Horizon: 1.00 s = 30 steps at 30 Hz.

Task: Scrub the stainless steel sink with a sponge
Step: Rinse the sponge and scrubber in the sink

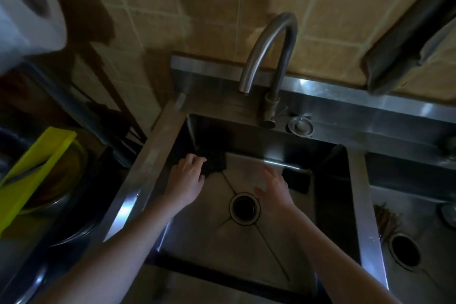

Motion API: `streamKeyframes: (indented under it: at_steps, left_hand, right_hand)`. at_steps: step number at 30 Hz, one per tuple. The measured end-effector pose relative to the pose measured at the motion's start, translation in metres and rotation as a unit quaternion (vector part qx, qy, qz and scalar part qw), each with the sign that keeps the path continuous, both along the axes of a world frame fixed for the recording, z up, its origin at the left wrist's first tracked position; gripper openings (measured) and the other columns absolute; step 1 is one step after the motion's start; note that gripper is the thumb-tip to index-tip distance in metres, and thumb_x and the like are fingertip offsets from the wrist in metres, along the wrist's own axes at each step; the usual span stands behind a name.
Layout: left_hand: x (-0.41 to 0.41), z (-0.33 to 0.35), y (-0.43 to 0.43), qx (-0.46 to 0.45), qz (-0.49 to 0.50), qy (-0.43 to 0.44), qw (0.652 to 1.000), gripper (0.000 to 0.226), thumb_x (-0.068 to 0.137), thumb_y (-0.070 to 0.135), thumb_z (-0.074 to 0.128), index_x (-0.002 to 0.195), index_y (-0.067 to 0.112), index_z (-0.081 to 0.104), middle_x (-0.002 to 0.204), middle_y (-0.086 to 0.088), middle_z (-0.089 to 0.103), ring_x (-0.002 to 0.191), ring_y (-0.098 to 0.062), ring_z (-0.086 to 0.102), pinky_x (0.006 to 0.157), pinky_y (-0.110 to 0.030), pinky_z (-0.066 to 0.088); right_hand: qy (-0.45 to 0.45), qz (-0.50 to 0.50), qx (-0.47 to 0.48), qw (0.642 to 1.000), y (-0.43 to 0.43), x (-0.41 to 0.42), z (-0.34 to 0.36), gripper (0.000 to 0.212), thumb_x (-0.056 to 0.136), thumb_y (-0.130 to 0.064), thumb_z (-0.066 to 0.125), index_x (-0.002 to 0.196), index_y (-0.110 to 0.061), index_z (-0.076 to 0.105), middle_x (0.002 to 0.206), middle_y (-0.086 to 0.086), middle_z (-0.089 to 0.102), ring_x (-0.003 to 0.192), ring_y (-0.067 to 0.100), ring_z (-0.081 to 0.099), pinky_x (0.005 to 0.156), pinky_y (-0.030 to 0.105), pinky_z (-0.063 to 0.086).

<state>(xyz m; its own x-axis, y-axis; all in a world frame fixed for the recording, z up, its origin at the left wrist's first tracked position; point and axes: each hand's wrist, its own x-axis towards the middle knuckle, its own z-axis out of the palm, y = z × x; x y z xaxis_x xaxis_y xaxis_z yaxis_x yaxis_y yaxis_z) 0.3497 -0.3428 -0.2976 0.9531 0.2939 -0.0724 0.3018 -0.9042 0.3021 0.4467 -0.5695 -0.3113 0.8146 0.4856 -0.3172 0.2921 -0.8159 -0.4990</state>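
Both of my arms reach down into the stainless steel sink point(355, 195). My left hand point(187, 175) grips a dark sponge point(216, 161) against the basin floor at the far left corner. Spread flat, my right hand point(274, 187) rests on the basin floor just right of the round drain point(244, 208), holding nothing. A small dark object point(299, 184) lies by the right wall, past my right fingertips.
A curved steel faucet point(269, 57) arches over the back rim, with a small round plug point(299, 126) beside its base. A second basin point(419, 205) with its own drain lies to the right. A yellow board point(32, 175) and metal bowls stand left.
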Motion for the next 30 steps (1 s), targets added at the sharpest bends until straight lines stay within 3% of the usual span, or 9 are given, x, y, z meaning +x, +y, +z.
streamKeyframes:
  at_steps: [4, 13, 21, 25, 30]
  left_hand:
    - [0.021, -0.028, 0.006, -0.018, 0.014, 0.027, 0.999, 0.049, 0.086, 0.021, 0.059, 0.133, 0.016, 0.044, 0.127, -0.008, 0.046, 0.11, -0.028, 0.052, 0.087, -0.038, 0.045]
    - [0.06, -0.095, 0.012, -0.017, 0.025, 0.085, 0.996, 0.057, 0.083, 0.022, 0.064, 0.134, 0.017, 0.039, 0.134, -0.009, 0.039, 0.118, -0.03, 0.047, 0.089, -0.042, 0.047]
    - [0.087, -0.143, 0.017, 0.009, 0.02, 0.149, 0.989, 0.065, 0.085, 0.028, 0.059, 0.141, 0.023, 0.027, 0.146, -0.009, 0.024, 0.126, -0.036, 0.037, 0.098, -0.047, 0.039]
    - [0.108, -0.161, 0.026, 0.001, 0.028, 0.184, 0.983, 0.074, 0.083, 0.027, 0.061, 0.143, 0.027, 0.019, 0.15, -0.007, 0.016, 0.127, -0.038, 0.035, 0.099, -0.05, 0.038]
    - [0.135, -0.176, 0.033, 0.017, 0.013, 0.235, 0.972, 0.081, 0.079, 0.034, 0.064, 0.143, 0.03, 0.014, 0.151, -0.004, 0.012, 0.125, -0.041, 0.036, 0.098, -0.051, 0.036]
  right_hand:
    - [0.037, -0.021, -0.019, 0.999, 0.002, 0.016, -0.026, 0.064, 0.088, -0.024, 0.061, 0.145, -0.022, 0.032, 0.154, 0.003, 0.028, 0.14, 0.029, 0.028, 0.116, 0.045, 0.027]
    - [0.07, -0.021, -0.035, 0.997, 0.006, 0.045, -0.075, 0.066, 0.088, -0.02, 0.061, 0.144, -0.034, 0.029, 0.156, 0.004, 0.024, 0.142, 0.029, 0.024, 0.115, 0.048, 0.028]
    - [0.098, -0.03, -0.031, 0.994, 0.0, 0.068, -0.118, 0.067, 0.088, -0.016, 0.062, 0.146, -0.025, 0.03, 0.155, 0.008, 0.025, 0.142, 0.027, 0.025, 0.114, 0.036, 0.029]
    - [0.098, -0.011, -0.041, 0.994, -0.005, 0.074, -0.138, 0.067, 0.088, -0.018, 0.06, 0.147, -0.024, 0.029, 0.156, 0.003, 0.025, 0.144, 0.021, 0.022, 0.115, 0.032, 0.025]
    - [0.11, -0.061, -0.002, 0.992, -0.016, 0.076, -0.158, 0.064, 0.086, -0.009, 0.062, 0.144, -0.019, 0.036, 0.154, 0.01, 0.028, 0.142, 0.025, 0.026, 0.113, 0.028, 0.027]
